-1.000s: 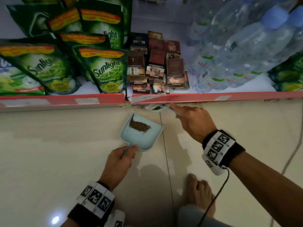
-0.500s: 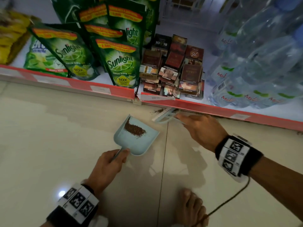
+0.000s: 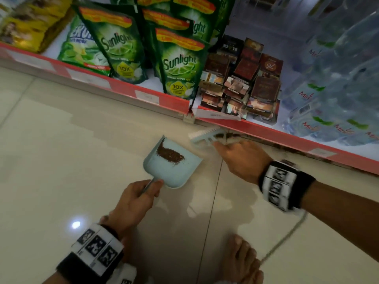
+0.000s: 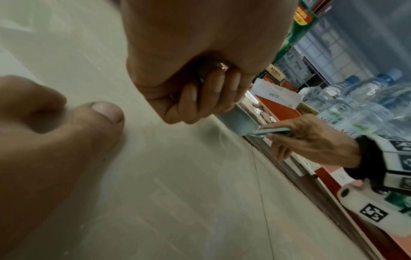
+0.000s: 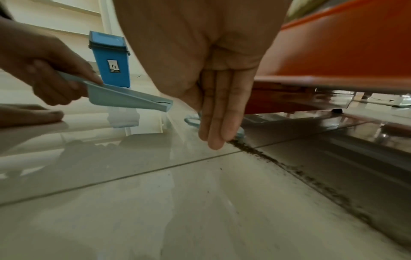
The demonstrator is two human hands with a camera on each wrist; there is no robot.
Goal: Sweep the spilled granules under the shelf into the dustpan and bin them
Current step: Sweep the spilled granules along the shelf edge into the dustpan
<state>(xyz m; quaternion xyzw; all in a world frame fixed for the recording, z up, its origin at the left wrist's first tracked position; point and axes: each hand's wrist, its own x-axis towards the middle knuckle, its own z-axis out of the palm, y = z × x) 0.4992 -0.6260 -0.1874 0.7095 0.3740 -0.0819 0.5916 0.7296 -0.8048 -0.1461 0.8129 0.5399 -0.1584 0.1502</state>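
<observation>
A light blue dustpan (image 3: 174, 167) holds a pile of brown granules (image 3: 170, 154) near its far lip. My left hand (image 3: 139, 193) grips its handle; in the right wrist view the dustpan (image 5: 124, 98) tilts lip-down just above the floor. My right hand (image 3: 238, 154) holds a small pale brush (image 3: 205, 136) against the base of the red-edged shelf (image 3: 287, 138), right of the dustpan. A dark line of granules (image 5: 289, 168) lies on the tiles along the shelf base, behind the right hand's fingers (image 5: 218, 123). A small blue bin (image 5: 110, 59) stands behind the dustpan.
The shelf carries green detergent pouches (image 3: 180, 64), stacked small boxes (image 3: 242, 85) and water bottles (image 3: 332, 89). My bare foot (image 3: 240, 261) rests on the glossy tiles near the bottom of the head view. A cable (image 3: 287, 236) hangs from the right wrist.
The head view has swung, so the shelf now runs slantwise. Both hands keep their holds; the brush stays at the shelf base, just right of the dustpan.
</observation>
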